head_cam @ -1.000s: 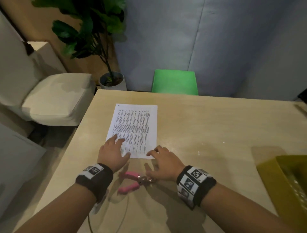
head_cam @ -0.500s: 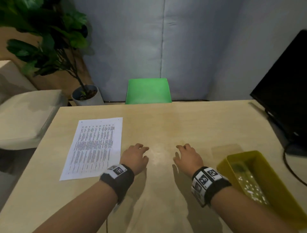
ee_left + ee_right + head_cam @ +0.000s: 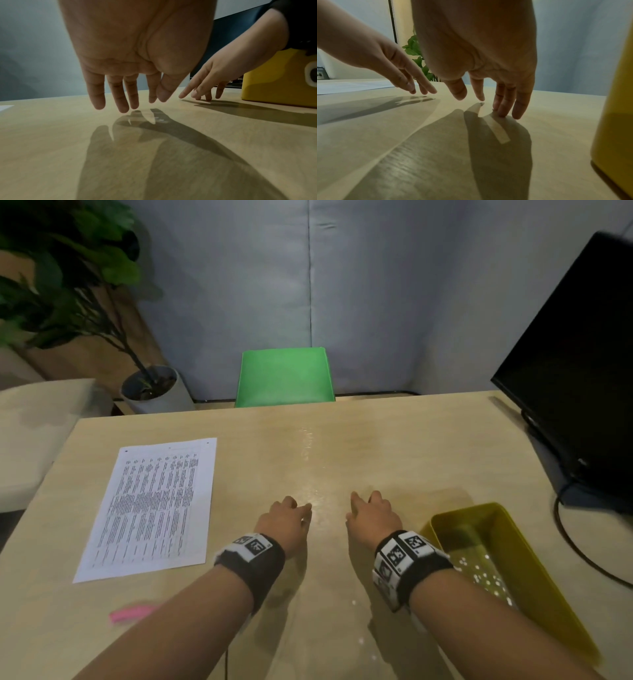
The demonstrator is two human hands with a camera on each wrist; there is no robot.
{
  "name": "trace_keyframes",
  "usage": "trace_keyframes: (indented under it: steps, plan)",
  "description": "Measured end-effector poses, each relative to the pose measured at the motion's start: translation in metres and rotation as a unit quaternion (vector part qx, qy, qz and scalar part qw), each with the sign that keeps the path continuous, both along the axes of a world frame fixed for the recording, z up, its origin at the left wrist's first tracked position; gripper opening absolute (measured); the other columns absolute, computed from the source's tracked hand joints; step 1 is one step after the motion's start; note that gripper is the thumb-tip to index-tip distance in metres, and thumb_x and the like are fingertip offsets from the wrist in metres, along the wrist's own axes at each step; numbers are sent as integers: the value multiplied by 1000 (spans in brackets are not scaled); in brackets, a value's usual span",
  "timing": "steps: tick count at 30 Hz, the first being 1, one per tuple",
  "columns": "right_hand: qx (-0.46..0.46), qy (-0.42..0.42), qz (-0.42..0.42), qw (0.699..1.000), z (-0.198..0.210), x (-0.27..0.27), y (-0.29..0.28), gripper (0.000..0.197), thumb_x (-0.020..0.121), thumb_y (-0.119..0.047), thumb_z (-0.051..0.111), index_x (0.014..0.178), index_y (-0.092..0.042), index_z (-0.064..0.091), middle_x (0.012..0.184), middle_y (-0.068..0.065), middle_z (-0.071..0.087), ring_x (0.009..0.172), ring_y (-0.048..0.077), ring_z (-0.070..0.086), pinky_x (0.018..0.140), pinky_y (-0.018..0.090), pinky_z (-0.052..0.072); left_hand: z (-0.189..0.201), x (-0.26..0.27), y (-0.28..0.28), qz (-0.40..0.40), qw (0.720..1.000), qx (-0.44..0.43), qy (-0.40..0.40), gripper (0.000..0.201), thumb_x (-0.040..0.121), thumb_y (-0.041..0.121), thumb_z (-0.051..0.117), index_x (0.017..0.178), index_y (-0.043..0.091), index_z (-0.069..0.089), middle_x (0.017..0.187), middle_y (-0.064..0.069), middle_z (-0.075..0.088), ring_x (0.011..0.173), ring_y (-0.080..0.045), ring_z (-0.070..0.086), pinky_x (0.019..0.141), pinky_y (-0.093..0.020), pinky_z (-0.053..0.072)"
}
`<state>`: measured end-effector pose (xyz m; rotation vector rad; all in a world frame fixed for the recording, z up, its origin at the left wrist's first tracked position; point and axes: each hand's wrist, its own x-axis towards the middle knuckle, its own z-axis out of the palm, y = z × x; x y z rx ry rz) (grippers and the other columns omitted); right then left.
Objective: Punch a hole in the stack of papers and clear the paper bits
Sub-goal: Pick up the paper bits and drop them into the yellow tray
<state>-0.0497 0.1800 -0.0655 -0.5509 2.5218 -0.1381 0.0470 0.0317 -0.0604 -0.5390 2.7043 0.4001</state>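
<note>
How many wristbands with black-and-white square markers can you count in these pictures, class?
2. One wristband sits on the left wrist, behind the left hand; the other wristband sits on the right wrist, behind the right hand, beside the yellow tray. None appears hidden.

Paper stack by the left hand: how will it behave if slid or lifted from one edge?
The paper stack lies thin and flat on the smooth table, so it probably slides easily. Lifted by one edge, it would likely droop, and unbound sheets may fan apart.
</note>
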Motion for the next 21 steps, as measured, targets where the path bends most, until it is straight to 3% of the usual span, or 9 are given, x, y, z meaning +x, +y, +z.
trace_keyframes:
  steps: [9,14,17,21]
  plan:
    - [23,28,6,999,-2,-1,-2,43,100,-33,36,142,-29,36,143,11,31,125,29,39,93,39,45,-6,-2,-1,-32,999,-30,-7,31,97,30,35,124,25,49,120,-7,46,106,-25,47,78,-35,47]
    - [10,60,-6,998,-2,-4,-3,27,97,-28,46,114,-27,66,126,5,47,110,24,51,81,32,46,-5,-1,-2,-25,1000,-19,4,29,95,32,41,119,28,56,120,-4,46,107,-23,47,80,-34,47]
    - [-3,69,-19,997,-3,-7,-5,24,94,-26,52,107,-27,72,121,2,52,105,23,57,81,30,48,-2,-2,-3,-37,999,-34,8,29,96,37,41,117,28,59,120,-1,48,107,-22,50,80,-32,45]
    - [-11,74,-30,997,-4,-11,-9,22,92,-22,55,105,-24,73,117,0,55,99,21,62,79,30,51,-1,-5,-4,-52,997,-60,11,26,94,30,46,112,24,63,118,-1,53,101,-23,53,78,-31,45]
